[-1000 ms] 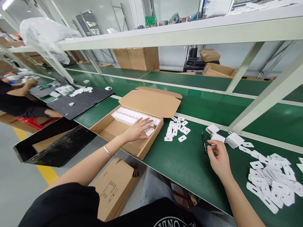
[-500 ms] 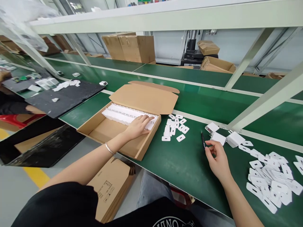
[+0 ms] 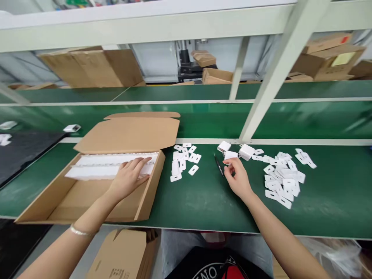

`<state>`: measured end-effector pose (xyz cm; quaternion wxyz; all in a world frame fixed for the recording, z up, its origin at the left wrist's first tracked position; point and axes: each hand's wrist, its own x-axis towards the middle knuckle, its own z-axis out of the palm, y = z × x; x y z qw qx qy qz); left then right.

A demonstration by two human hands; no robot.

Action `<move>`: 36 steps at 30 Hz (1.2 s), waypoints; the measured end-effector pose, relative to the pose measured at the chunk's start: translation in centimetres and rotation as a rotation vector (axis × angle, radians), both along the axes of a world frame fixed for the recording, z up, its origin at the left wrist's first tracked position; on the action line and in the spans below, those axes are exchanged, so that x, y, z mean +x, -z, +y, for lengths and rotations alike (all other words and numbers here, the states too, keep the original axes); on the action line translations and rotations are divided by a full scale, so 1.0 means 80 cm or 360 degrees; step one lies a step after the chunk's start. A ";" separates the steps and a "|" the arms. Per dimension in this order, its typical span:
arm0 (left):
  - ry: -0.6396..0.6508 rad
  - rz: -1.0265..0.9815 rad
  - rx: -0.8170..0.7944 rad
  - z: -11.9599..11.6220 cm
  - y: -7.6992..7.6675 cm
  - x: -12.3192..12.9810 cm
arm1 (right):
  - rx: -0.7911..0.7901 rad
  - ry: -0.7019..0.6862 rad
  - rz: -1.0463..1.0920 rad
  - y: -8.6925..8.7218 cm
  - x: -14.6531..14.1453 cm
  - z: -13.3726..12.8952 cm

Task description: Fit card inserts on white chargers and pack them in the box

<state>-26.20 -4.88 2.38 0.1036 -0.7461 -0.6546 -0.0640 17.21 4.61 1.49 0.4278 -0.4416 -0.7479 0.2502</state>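
Note:
An open cardboard box [image 3: 151, 190] stands on the green table at the left, its lid folded back. White packing strips [image 3: 95, 166] lie along its far side. My left hand [image 3: 128, 179] rests with spread fingers on the right end of those strips. Over the table, my right hand [image 3: 236, 176] has its fingers curled together at the near edge of a white adapter [image 3: 231, 155]; whether they grip it is unclear. Just left of that hand lies a black pen [image 3: 218, 164]. Two more white adapters [image 3: 224, 146] [image 3: 246, 152] are close behind.
Small white plates are scattered beside the box [image 3: 181, 159], and a larger pile [image 3: 283, 178] lies at the right. A slanted shelf post [image 3: 270, 81] rises behind the adapters. A black mat [image 3: 26, 151] covers the far left. Flattened cartons [image 3: 119, 252] are below the table edge.
The view has swung to the right, so the box and piles appear further left. My left hand stays on the strips, and my right hand stays beside the pen and adapters.

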 end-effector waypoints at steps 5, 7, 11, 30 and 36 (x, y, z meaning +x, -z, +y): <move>0.0049 0.0271 -0.0009 -0.005 -0.037 0.040 | 0.0211 0.0732 0.0078 -0.024 0.054 0.027; 0.0015 0.0323 0.0148 -0.005 -0.059 0.078 | 0.0143 0.0856 -0.0207 -0.033 0.089 0.045; 0.0079 0.0126 0.0419 0.009 -0.081 0.183 | -0.0153 0.0732 -0.0949 -0.032 0.142 0.087; 0.0376 -0.0686 -0.0022 0.151 0.037 0.395 | -0.0315 0.0718 -0.0973 0.012 0.166 0.122; 0.0506 -0.2147 -0.0275 0.121 0.026 0.351 | -0.0145 0.0843 -0.0629 -0.012 0.158 0.102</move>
